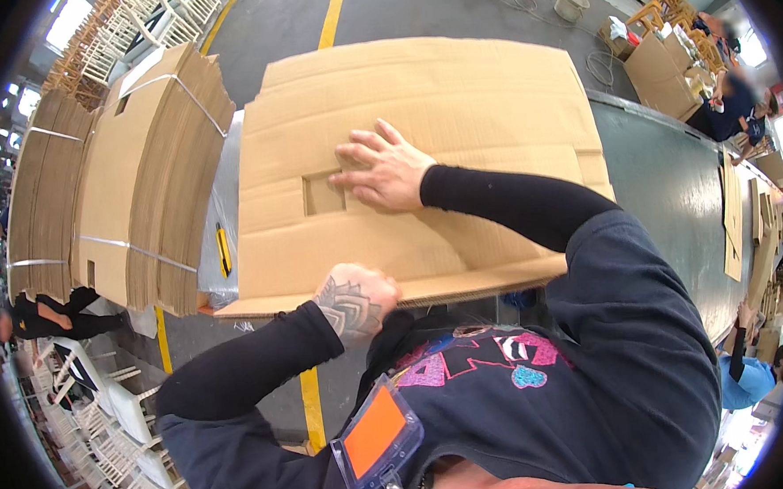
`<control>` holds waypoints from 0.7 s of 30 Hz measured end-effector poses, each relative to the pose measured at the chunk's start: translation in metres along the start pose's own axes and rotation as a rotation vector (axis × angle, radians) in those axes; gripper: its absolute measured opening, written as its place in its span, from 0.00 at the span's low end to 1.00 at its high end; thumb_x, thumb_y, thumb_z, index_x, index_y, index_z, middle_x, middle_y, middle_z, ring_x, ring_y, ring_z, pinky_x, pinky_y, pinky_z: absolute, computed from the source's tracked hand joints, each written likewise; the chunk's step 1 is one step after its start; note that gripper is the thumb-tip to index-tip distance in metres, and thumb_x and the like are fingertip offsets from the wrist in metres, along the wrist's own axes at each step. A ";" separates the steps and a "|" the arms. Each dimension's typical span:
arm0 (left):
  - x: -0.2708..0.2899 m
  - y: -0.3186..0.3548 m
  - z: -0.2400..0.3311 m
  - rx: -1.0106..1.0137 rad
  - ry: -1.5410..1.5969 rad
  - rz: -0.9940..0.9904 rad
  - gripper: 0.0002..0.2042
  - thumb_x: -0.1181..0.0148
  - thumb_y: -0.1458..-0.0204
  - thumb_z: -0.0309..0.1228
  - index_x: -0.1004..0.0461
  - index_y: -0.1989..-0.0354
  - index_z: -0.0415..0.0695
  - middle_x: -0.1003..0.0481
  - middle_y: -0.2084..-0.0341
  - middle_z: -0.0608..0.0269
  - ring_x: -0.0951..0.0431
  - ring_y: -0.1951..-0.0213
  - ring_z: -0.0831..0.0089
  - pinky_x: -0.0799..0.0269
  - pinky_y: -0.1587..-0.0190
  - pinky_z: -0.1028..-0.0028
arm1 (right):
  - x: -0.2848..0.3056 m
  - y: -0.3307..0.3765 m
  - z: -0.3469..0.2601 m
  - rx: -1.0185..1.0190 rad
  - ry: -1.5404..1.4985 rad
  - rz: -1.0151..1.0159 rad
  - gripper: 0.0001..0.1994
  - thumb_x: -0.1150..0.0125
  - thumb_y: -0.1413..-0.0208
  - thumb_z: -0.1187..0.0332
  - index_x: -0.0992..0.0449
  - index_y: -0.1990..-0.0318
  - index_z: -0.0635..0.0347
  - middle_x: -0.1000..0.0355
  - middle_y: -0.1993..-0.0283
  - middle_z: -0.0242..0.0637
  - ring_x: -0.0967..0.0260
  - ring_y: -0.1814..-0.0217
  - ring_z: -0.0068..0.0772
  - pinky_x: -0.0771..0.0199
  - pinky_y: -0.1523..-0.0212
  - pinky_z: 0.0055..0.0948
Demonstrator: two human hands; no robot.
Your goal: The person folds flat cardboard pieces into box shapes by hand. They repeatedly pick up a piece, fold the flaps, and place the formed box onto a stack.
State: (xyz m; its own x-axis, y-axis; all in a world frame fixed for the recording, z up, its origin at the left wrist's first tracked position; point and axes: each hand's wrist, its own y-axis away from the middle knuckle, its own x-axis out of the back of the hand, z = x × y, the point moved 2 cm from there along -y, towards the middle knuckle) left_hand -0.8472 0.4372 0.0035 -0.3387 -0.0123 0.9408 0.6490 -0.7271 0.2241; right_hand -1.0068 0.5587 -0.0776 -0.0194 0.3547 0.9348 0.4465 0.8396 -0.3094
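A large flattened cardboard box (455, 99) lies in front of me, creased across and with a rectangular cutout left of its middle. My left hand (359, 301) is closed around its near edge, with the fingertips hidden. Resting on the top face, my right hand (386, 169) has its fingers spread beside the cutout. It appears to press flat and grips nothing. A yellow and black utility knife (224, 251) lies to the left of the box, on a surface covered in clear plastic.
Strapped stacks of flat cardboard (154, 182) stand on the left. To the right stretches a long grey-green table (672, 185) with cardboard pieces at its far side. White chairs (107, 392) are piled at lower left. Other people, one in a blue shirt (751, 376), are at the right.
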 end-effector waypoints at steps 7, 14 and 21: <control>0.100 -0.034 -0.044 -0.201 0.071 -0.074 0.10 0.38 0.65 0.30 0.24 0.71 0.41 0.23 0.77 0.51 0.19 0.71 0.52 0.23 0.68 0.59 | 0.003 -0.002 0.010 0.008 -0.070 -0.030 0.20 0.47 0.39 0.51 0.25 0.42 0.40 0.41 0.31 0.42 0.52 0.23 0.51 0.60 0.27 0.70; 0.061 -0.026 -0.038 -0.264 0.189 -0.232 0.12 0.38 0.61 0.30 0.25 0.67 0.39 0.22 0.73 0.51 0.19 0.67 0.52 0.22 0.66 0.59 | 0.026 -0.009 0.065 -0.397 -0.667 -0.087 0.22 0.46 0.35 0.54 0.31 0.37 0.49 0.39 0.30 0.40 0.49 0.24 0.46 0.56 0.25 0.59; 0.078 -0.024 -0.037 -0.180 0.213 -0.240 0.09 0.40 0.57 0.29 0.25 0.67 0.41 0.23 0.73 0.54 0.19 0.67 0.55 0.22 0.65 0.61 | 0.018 -0.019 0.088 -0.212 0.111 0.032 0.31 0.47 0.38 0.45 0.37 0.31 0.48 0.45 0.28 0.49 0.54 0.23 0.54 0.58 0.26 0.62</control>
State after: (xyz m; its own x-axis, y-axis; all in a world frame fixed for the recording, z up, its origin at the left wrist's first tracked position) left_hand -0.9144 0.4285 0.0622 -0.6135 0.0443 0.7885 0.4101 -0.8353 0.3661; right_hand -1.0945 0.5851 -0.0703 0.0904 0.3224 0.9423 0.6230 0.7198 -0.3061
